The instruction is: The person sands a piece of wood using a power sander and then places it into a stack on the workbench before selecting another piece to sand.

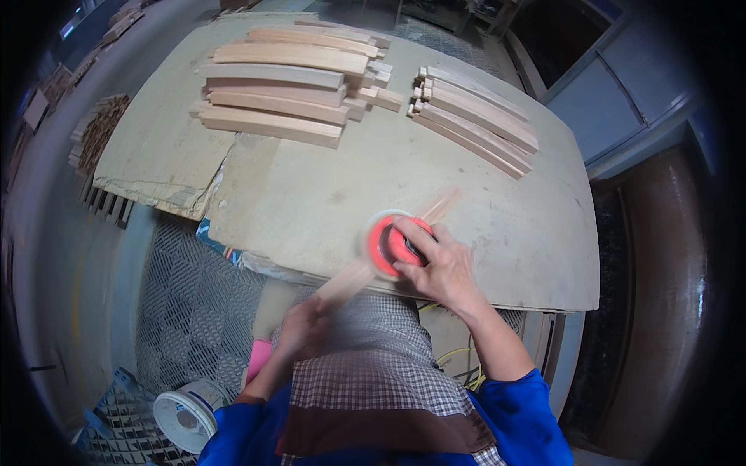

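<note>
My right hand (449, 268) is closed over the top of a round red sander (379, 247). The sander lies across a narrow strip of pale wood (347, 284), hiding its middle. The strip's far end shows beyond the sander on the table, and its near end juts past the table's front edge. Around that near end my left hand (300, 330) is closed, smeared by motion. Both the strip and the sander's rim are blurred too.
On the worn table (311, 186), a large stack of wooden strips (276, 101) lies at the far left. A smaller stack (474, 120) lies at the far right. A white bucket (185, 415) stands on the floor at the lower left. A yellow hose (458, 353) hangs below the table.
</note>
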{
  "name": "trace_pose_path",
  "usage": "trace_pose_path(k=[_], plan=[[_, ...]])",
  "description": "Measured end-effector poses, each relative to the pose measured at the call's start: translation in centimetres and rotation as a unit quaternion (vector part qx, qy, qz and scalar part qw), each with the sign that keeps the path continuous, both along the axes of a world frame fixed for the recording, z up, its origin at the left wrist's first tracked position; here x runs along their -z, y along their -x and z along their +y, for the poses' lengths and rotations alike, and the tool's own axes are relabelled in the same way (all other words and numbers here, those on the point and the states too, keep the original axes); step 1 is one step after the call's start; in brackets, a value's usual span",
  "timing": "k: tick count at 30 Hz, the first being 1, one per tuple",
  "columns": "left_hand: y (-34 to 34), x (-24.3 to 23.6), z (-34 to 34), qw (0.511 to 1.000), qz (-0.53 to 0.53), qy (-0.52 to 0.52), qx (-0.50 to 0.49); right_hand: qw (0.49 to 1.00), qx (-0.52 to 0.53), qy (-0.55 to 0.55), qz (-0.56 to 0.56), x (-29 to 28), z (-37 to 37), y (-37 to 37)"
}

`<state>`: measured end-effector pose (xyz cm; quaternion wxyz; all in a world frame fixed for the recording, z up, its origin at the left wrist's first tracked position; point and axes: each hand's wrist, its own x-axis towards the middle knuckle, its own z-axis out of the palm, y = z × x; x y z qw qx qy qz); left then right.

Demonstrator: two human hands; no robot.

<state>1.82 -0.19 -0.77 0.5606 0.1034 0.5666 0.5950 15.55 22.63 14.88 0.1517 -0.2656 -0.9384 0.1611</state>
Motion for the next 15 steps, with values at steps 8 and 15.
trace_pose_path(k=[8, 15], plan=[[0.1, -2.3, 1.4, 0.983, -0.135, 0.072, -0.101, 0.981, 0.191, -0.014, -0.035, 1.7, 11.7, -1.3], [-0.6, -3.4, 0.9, 0.988, -0.005, 0.011, -0.153, 0.990, 0.132, -0.033, -0.040, 1.0, 14.2, 0.7]])
